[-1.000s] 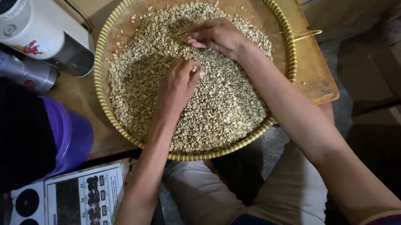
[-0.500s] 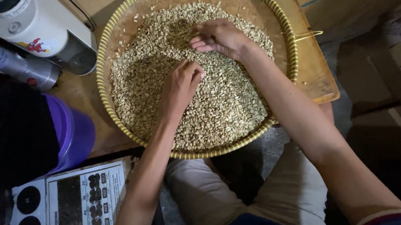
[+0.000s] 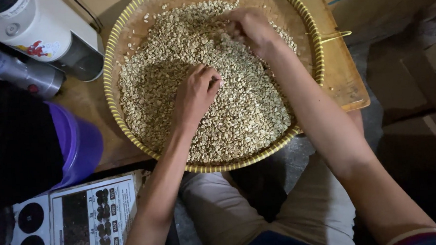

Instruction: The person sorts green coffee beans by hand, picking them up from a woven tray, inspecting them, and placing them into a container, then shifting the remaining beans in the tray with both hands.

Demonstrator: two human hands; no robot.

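- My left hand rests knuckles-up on the pale beans, fingers curled loosely; what it grips, I cannot tell.
- My right hand lies further out on the heap, fingers bent into the beans; grip unclear.
- Beans fill the round woven tray on the bench, under both hands.
- Left of my left hand: purple tub, metal flask.

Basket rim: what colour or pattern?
Yellow with thin dark stripes, on the woven basket rim, clearest in the head view.
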